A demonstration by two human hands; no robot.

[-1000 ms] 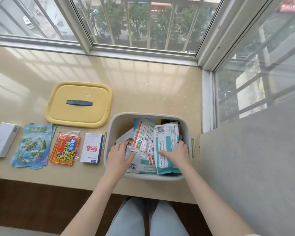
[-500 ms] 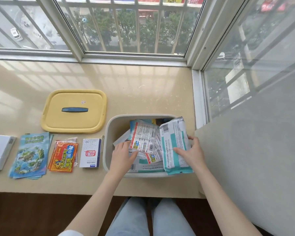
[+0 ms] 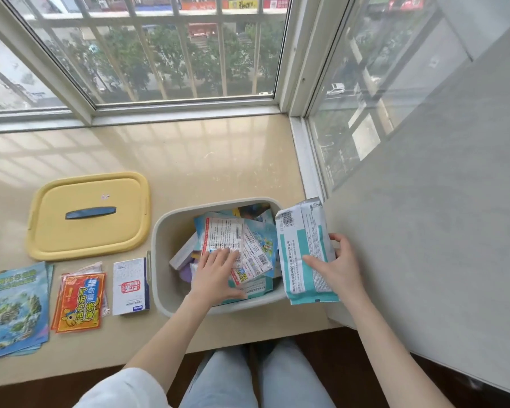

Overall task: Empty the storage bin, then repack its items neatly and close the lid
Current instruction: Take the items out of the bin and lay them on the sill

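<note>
The bin (image 3: 163, 237) stands open on the sill (image 3: 206, 160), near the right corner below the window (image 3: 165, 54), with a loose heap of packets (image 3: 227, 234) lying at all angles inside it. The right hand (image 3: 337, 267) grips a white and teal pack (image 3: 302, 248), thumb across its printed face and fingers curled round its far edge; the pack is tilted over the bin's right rim, barcode end away from the person, its lower end past the near rim and its right side just beside the grey wall (image 3: 439, 201). The left hand (image 3: 215, 275) reaches into the bin and lies flat on the heap, fingers fairly straight and spread on a white printed packet, gripping nothing. The yellow lid (image 3: 89, 231) with its dark blue handle lies flat on the sill to the left of the bin, apart from it. In front of the lid sits a row of items: a white box (image 3: 130, 287) just beside the bin's left wall, then a stack of orange sachets (image 3: 80, 301), then blue leaflets (image 3: 15, 307) at the left edge of view. The person's knees in pale jeans (image 3: 256, 378) show below the sill
</note>
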